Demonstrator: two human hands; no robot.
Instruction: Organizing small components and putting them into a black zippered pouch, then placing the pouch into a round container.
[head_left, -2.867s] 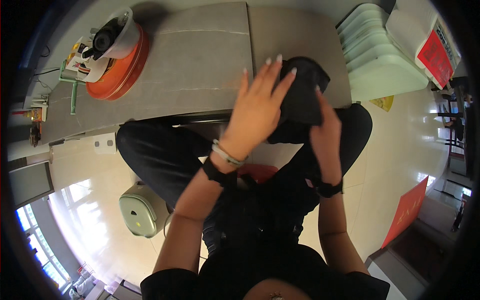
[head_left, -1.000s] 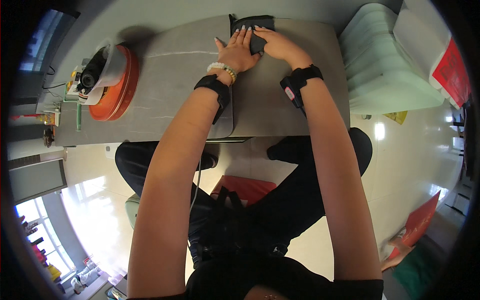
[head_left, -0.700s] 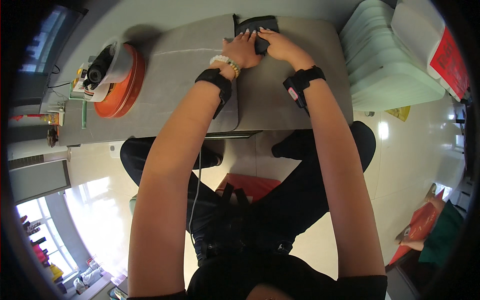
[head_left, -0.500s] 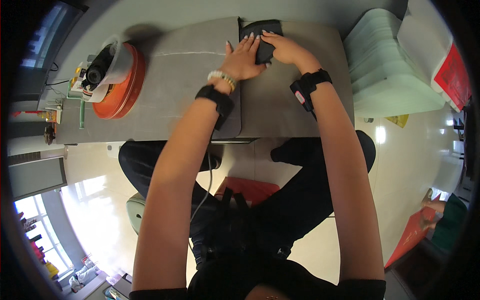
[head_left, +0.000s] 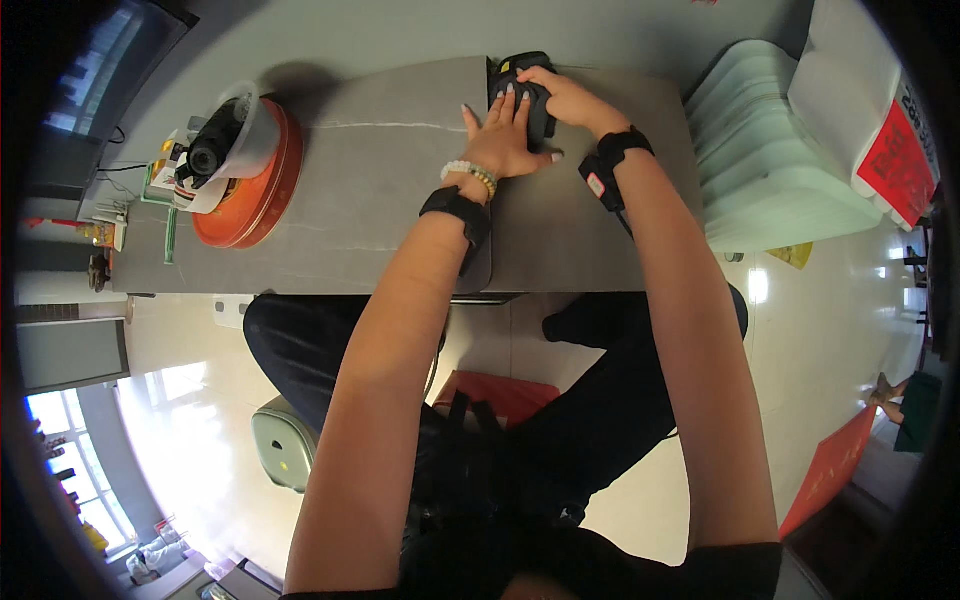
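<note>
While both hands are up at the far edge of the table (head_left: 600, 225), what they're on is a black cloth bundle (head_left: 541, 122), lying near the wall right beside the edge of the grey mat (head_left: 385, 205). Left hand (head_left: 505, 142) is palm down with its fingers spread, fingertips on top of the bundle and the thumb sticking out past its near end over bare table, so that's more of a flat press than a grab. Right hand (head_left: 565, 97) comes in from the side, fingers pointing left across the far part of the bundle; can't tell whether they're pinching a fold or just resting there, since the undersides are hidden. There's a small yellow patch (head_left: 506, 67) showing near the far end. As for how it handles, I'd guess light and floppy, soft enough to squash, nothing fragile about it, and matte enough that it shouldn't slide out of your grip. The tabletop looks pretty smooth though, so the whole thing could skid if you only push from one side. I'd keep one palm flat on the middle and take hold at the far edge or a corner, where a fold gives you something to pinch. Orange round tray (head_left: 288, 185) and clear tub (head_left: 262, 140) are well off to the left, pale green plastic stack (head_left: 785, 190) just past the table's right side.
</note>
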